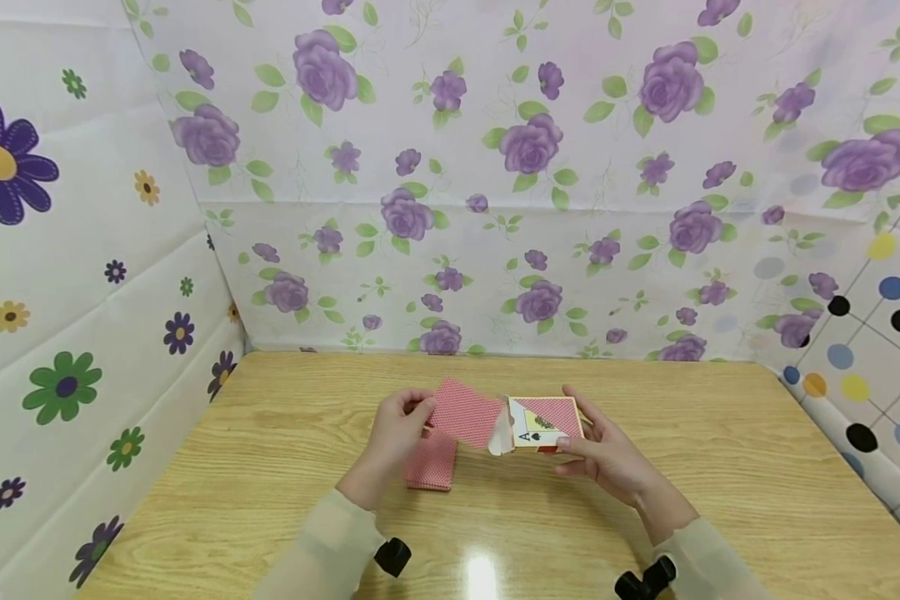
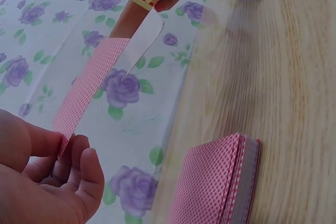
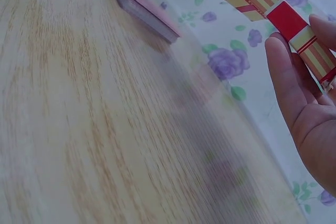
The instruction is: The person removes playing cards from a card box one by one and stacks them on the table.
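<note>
My left hand [image 1: 399,427] pinches a red-patterned playing card [image 1: 465,412] by its left edge, thumb on top. The card's far end is right at the open end of a card box [image 1: 546,422], overlapping the white flap [image 2: 144,38]. My right hand [image 1: 607,446] grips this box from its right end, thumb on the near edge and fingers behind. An ace of spades is printed on the box's face; red and yellow stripes run along its side. Below my left hand, a stack of red-backed cards [image 2: 210,182] lies on the wooden table [image 1: 285,467].
A cloth with purple roses [image 1: 532,146] hangs behind the table's far edge. At the left stands a white sheet with flowers [image 1: 63,383], at the right one with coloured dots [image 1: 855,387]. Black wrist cameras are strapped below both hands.
</note>
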Action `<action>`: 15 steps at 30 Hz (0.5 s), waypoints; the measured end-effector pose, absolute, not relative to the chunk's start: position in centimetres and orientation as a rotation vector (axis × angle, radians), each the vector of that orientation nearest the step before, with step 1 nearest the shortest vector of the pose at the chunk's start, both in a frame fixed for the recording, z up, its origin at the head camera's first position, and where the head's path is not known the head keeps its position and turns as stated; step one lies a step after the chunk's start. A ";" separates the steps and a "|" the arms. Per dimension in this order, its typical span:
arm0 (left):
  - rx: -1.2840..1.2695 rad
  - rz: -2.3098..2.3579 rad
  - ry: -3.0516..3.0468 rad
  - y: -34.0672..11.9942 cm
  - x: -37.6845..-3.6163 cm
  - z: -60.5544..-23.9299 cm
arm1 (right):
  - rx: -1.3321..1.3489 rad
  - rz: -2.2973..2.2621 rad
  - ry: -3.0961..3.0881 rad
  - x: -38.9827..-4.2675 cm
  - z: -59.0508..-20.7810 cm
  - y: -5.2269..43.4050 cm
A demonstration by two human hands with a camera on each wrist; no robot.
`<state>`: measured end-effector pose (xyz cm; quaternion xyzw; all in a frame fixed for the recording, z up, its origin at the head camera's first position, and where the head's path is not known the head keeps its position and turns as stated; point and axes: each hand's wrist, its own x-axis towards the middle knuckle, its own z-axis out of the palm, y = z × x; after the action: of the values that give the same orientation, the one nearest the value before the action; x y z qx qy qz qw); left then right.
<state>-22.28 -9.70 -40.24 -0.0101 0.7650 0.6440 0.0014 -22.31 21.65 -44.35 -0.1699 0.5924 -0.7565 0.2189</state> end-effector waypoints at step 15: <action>-0.014 1.809 2.572 -11.4 -23.5 -40.1 | -0.476 -2.094 1.663 -22.2 -44.4 21.7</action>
<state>-23.52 -11.36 -40.07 -0.0045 0.8179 0.5753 -0.0012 -22.24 21.70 -44.41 -0.1712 0.5983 -0.7537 0.2111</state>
